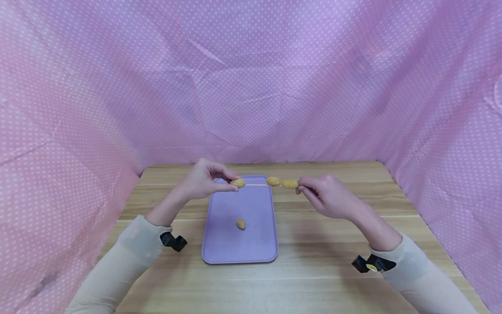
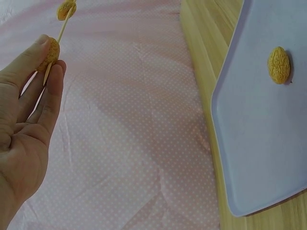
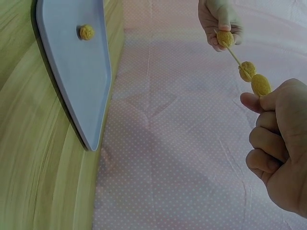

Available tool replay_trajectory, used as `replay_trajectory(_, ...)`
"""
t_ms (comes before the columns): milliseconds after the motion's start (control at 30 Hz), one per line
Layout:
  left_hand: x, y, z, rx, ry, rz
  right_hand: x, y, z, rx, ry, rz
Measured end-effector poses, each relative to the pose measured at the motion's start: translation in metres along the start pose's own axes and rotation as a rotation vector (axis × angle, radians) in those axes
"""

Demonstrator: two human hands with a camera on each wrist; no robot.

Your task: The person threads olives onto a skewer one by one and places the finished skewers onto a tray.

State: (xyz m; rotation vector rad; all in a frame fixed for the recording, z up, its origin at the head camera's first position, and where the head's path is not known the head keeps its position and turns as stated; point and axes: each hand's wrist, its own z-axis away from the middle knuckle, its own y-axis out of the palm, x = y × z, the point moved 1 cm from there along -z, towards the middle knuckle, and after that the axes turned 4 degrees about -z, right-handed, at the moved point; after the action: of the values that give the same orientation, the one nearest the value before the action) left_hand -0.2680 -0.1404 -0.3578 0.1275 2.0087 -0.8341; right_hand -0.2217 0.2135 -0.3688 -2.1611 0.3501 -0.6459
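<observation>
My left hand (image 1: 204, 179) pinches a wrinkled, yellow-brown oval fruit (image 1: 237, 183) between thumb and fingers. A thin wooden skewer (image 1: 256, 185) runs through it, and its pointed tip shows past the fruit in the left wrist view. Farther along the stick sit two more such fruits, a wrinkled one (image 3: 247, 71) and a smoother-looking one (image 3: 261, 85), close together beside my right hand (image 1: 329, 196). That hand grips the skewer's other end, which its curled fingers hide. Bare stick shows between the left-hand fruit and the other two. The skewer is held roughly level above the tray.
A lilac rectangular tray (image 1: 227, 250) lies on the wooden table (image 1: 313, 279), below the hands. One loose wrinkled fruit (image 1: 241, 224) rests on it. Pink dotted cloth (image 1: 251, 87) surrounds the table at the back and sides.
</observation>
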Motion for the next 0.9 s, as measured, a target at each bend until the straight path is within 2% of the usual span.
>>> replay_trajectory(333, 0.0033, -0.0001, 0.0000, 0.006, 0.017, -0.023, -0.0025, 0.0057, -0.0010, 0.008, 0.004, 0.007)
replay_trajectory(700, 0.0029, 0.0015, -0.0018, 0.029, 0.002, -0.048, -0.0033, 0.0084, -0.0014, 0.018, 0.004, -0.009)
replay_trajectory(900, 0.0023, 0.0021, -0.0039, 0.036, 0.020, -0.067, -0.0030, 0.0085, -0.0018, 0.035, 0.021, -0.019)
